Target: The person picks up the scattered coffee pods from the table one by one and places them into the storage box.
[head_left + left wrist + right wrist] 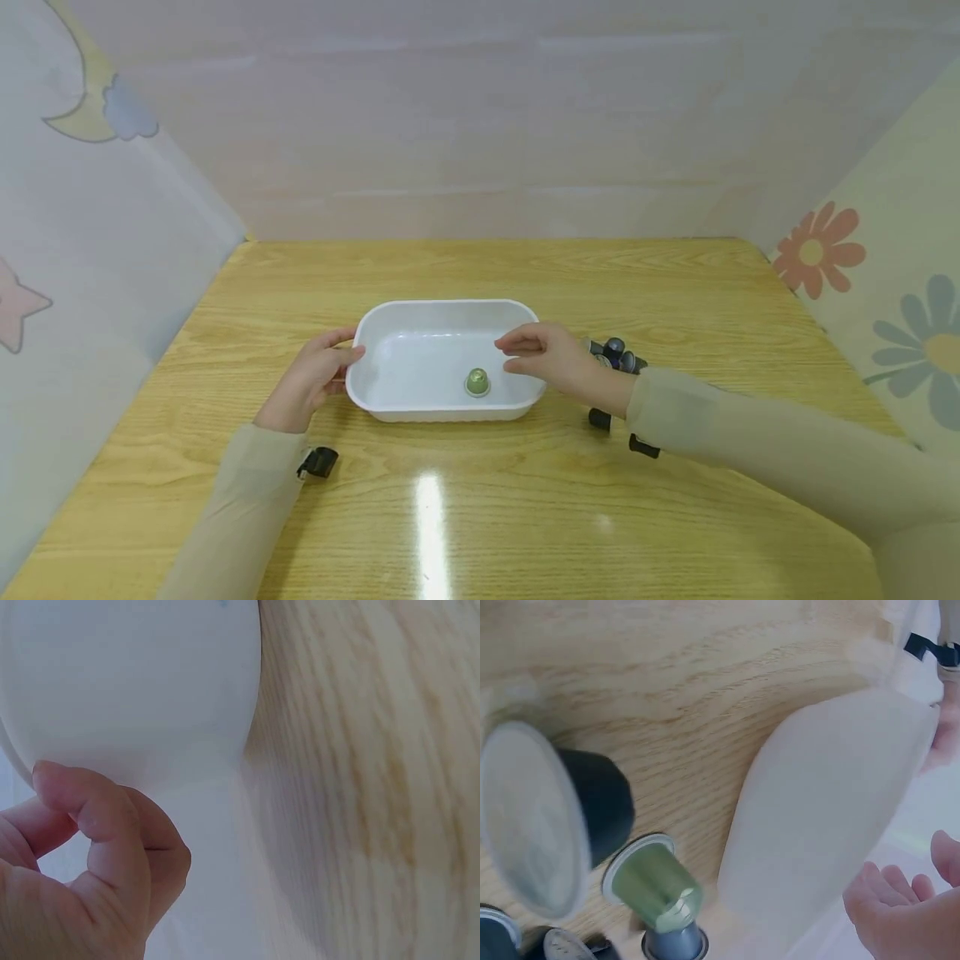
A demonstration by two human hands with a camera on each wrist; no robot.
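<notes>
A white oblong tray [408,367] sits on the wooden table. My left hand [311,375] grips its left rim, thumb over the edge; the left wrist view shows the curled fingers at the tray wall [142,675]. Over the tray's right end hovers my right hand [555,362], thumb and fingers apart with nothing between them. Inside the tray, a green coffee capsule [477,382] stands right of centre, just left of my right fingertips. In the right wrist view a dark capsule [600,802] and another green capsule [656,889] lie outside the tray.
Several dark capsules [615,348] cluster on the table right of the tray, partly behind my right wrist. A single black capsule [599,418] lies nearer the front. Black wrist straps [318,462] show at both sleeves. Walls stand behind and beside the table.
</notes>
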